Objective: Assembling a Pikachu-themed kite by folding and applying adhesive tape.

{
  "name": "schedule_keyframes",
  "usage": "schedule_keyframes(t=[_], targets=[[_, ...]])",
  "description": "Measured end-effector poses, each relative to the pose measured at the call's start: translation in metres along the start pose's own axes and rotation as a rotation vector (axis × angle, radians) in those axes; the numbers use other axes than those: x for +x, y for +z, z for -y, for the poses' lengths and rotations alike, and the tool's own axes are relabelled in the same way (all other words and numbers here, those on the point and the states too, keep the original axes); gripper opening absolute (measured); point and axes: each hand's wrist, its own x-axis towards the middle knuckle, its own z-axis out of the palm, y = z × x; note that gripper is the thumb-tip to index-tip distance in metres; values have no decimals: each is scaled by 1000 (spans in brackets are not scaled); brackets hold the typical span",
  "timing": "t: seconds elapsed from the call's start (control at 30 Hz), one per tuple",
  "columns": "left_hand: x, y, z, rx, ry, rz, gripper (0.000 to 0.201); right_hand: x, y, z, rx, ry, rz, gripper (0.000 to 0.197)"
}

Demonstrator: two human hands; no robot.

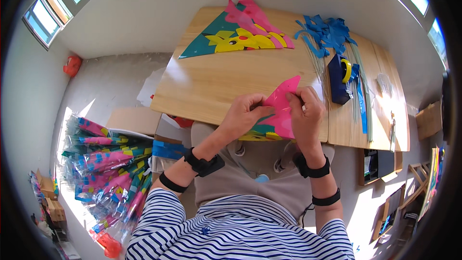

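Over the table's near edge, I hold a thin, glossy pink kite sheet (280, 100) between both hands. Thumb and fingers of my left hand (244, 114) pinch its left edge. My right hand (308, 110) has its fingers closed on the right side, near the pointed top corner. The lower part, with teal and yellow print, hangs below the tabletop in front of my lap. Farther back lies another kite sheet (240, 38), roughly triangular, teal and pink with a yellow cartoon figure.
On the wooden table (202, 82), a navy tape dispenser (339, 82) with a yellow ring stands right of my hands. Behind it are blue strips (327, 33); thin rods (358, 96) lie alongside. Many wrapped colourful bundles (108, 168) fill the floor at left, by a cardboard box (134, 120).
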Motion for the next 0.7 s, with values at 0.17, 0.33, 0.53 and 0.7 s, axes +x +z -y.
schedule_keyframes(t=[0.17,0.33,0.53,0.7], targets=[[2,-16,12,-13,-45,11,11,-3,17,1,59,42,68,6],[2,-19,9,-166,9,-18,12,2,20,19,133,44,149,19],[-1,-20,13,-166,28,-60,14,2,22,36,63,-5,180,34],[-6,-12,7,-236,28,-46,13,-7,21,38,44,-45,96,32]])
